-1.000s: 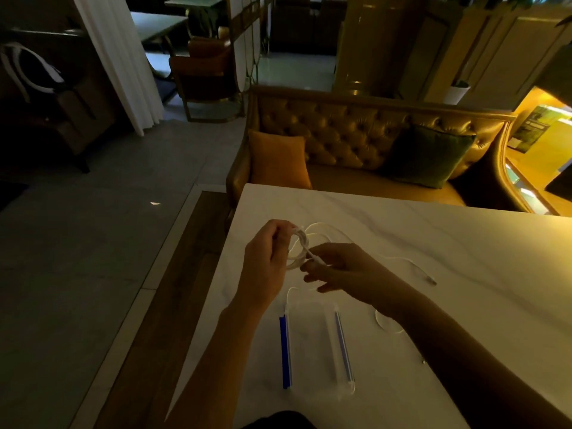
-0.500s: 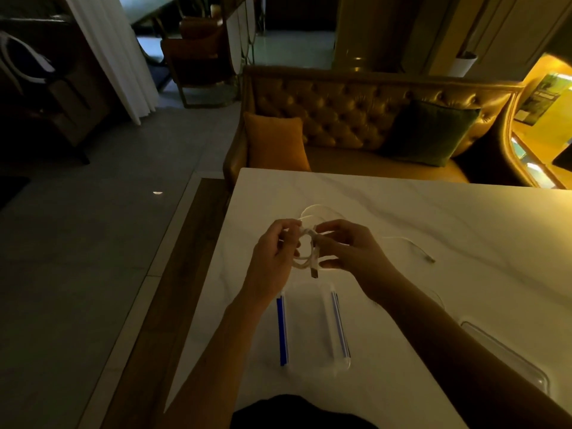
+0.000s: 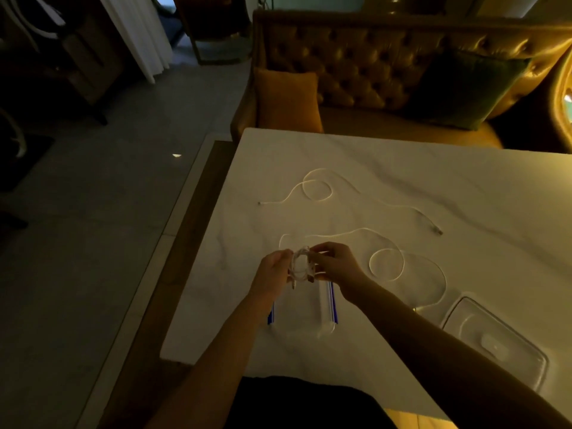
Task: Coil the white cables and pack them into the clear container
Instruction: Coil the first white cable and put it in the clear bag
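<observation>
Fingers (image 3: 286, 258) of the left hand (image 3: 272, 275) pinched one side of a small coil of white cable (image 3: 299, 267), and those of the right hand (image 3: 335, 264) pinched the opposite side, so the bundle hung between both hands just above the far end of the clear container (image 3: 301, 317). That container, with a blue strip along each long side, lay open on the pale bench (image 3: 402, 187) directly under the hands. Its clear lid (image 3: 495, 345) rested flat on the bench well to the right, near the right forearm. Two more white cables lay loose on the bench: one (image 3: 315, 188) farther away, looped once with its plug ends spread left and right, and another (image 3: 387, 264) just right of the hands, curling in a ring and trailing toward the lid. Beyond the bench stood a tufted sofa (image 3: 356, 57) with an orange cushion (image 3: 288, 100) and a green cushion (image 3: 470, 88).
</observation>
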